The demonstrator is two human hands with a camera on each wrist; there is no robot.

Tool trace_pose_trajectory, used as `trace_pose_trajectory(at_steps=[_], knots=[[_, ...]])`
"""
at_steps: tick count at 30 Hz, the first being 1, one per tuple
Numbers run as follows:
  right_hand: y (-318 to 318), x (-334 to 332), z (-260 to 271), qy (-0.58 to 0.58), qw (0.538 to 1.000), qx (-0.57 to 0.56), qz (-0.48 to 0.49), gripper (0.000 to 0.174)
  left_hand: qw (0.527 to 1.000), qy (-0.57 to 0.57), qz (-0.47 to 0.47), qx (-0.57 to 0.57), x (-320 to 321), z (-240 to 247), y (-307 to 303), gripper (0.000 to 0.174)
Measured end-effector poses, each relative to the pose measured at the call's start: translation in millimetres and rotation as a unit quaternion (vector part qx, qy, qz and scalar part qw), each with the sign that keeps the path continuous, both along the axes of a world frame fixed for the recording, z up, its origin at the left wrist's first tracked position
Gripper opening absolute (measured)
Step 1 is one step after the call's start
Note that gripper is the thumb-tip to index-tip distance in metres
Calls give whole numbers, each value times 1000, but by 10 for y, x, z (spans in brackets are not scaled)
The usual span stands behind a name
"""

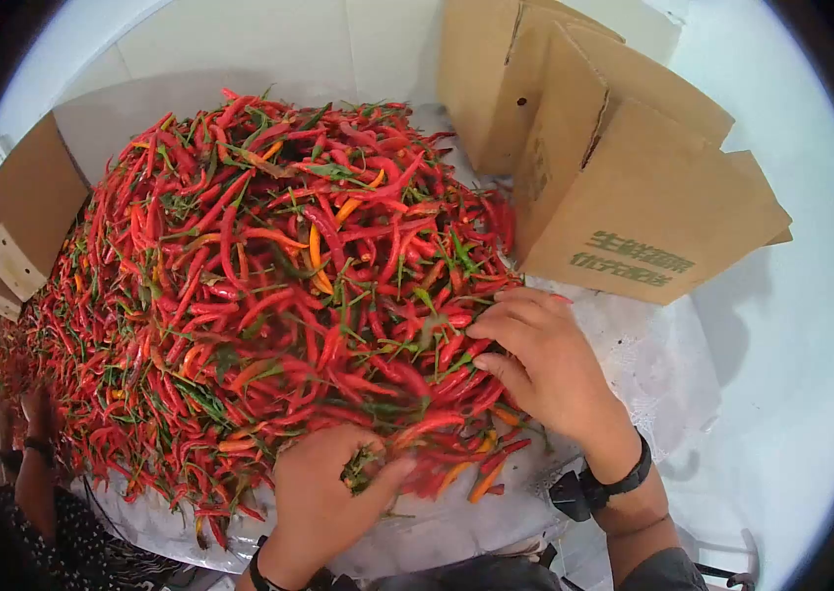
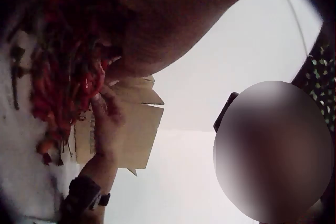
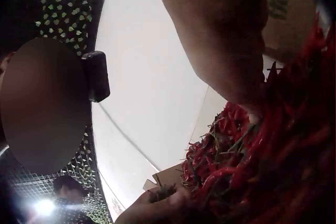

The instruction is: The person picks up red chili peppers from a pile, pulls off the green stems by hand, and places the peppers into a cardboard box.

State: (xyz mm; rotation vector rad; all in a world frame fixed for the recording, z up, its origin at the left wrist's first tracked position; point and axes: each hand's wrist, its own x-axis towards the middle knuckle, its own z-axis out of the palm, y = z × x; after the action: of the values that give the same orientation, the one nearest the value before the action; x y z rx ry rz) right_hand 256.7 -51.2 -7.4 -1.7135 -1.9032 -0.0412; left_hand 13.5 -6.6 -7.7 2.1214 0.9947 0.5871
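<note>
A large heap of red chili peppers (image 1: pixel 269 266), mixed with green stems and a few orange ones, covers the table. At its near edge the left hand (image 1: pixel 333 492) has its fingers curled round a small clump of green stems (image 1: pixel 362 469). The right hand (image 1: pixel 545 364) lies on the heap's right side, thumb and fingers bent at the peppers; whether it pinches one is unclear. In the left wrist view the right hand (image 2: pixel 107 124) touches red peppers (image 2: pixel 68 87). The right wrist view has the left hand (image 3: pixel 157 205) low, with green bits in it.
Open cardboard boxes (image 1: pixel 643 197) stand behind the heap at the right, and more cardboard (image 1: pixel 38 197) is at the left. Another person's arm (image 1: pixel 38 483) reaches to the heap at the far left. White plastic sheeting (image 1: pixel 634 355) covers the table at the right.
</note>
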Motion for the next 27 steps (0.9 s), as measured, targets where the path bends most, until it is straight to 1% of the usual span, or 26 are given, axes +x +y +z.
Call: trace_pose_trajectory(at_steps=[1, 4, 7, 8, 9, 10, 13, 16, 19, 21, 22, 23, 25, 26, 27], knots=[[-13, -13, 15, -7, 1000, -16, 1, 24, 1000, -7, 5, 14, 1, -17, -6, 24], [-29, -15, 64, -34, 998, -48, 0, 24, 999, -37, 8, -23, -6, -18, -12, 19], [-29, -46, 67, 137, 990, 29, 34, 20, 996, -69, 9, -56, -25, 22, -9, 18], [-51, -83, 57, 297, 953, 20, 51, 18, 993, -91, 9, -78, -35, 28, -4, 17], [-89, -135, 36, 448, 892, 10, 66, 17, 988, -114, 10, -101, -45, 32, 1, 17], [-107, -166, 26, 588, 805, -4, 79, 16, 983, -136, 11, -124, -55, 35, -2, 16], [-92, -127, -4, 679, 719, -56, 134, 19, 962, -160, 23, -222, -68, 97, -15, 13], [-93, -205, 47, 744, 658, -64, 93, 20, 960, -185, 0, -210, -65, 75, -10, 13], [-57, -272, 58, 759, 645, -29, 91, 21, 964, -180, -9, -193, -78, 40, -11, 13], [-48, -299, -22, 614, 783, 45, 91, 19, 959, -187, -5, -213, -84, 73, -17, 14], [-46, -312, -55, 532, 838, 82, 91, 18, 956, -189, -2, -222, -85, 88, -15, 14], [-50, -317, -52, 453, 883, 79, 94, 18, 957, -195, -9, -214, -84, 91, -10, 14], [-77, -331, -18, 288, 950, 73, 99, 17, 958, -206, -23, -199, -81, 94, -5, 13], [-83, -378, 7, 237, 962, 62, 120, 18, 960, -203, -20, -193, -76, 97, -11, 13], [-89, -426, 11, 218, 963, 42, 153, 18, 962, -200, -16, -187, -66, 98, -16, 13]])
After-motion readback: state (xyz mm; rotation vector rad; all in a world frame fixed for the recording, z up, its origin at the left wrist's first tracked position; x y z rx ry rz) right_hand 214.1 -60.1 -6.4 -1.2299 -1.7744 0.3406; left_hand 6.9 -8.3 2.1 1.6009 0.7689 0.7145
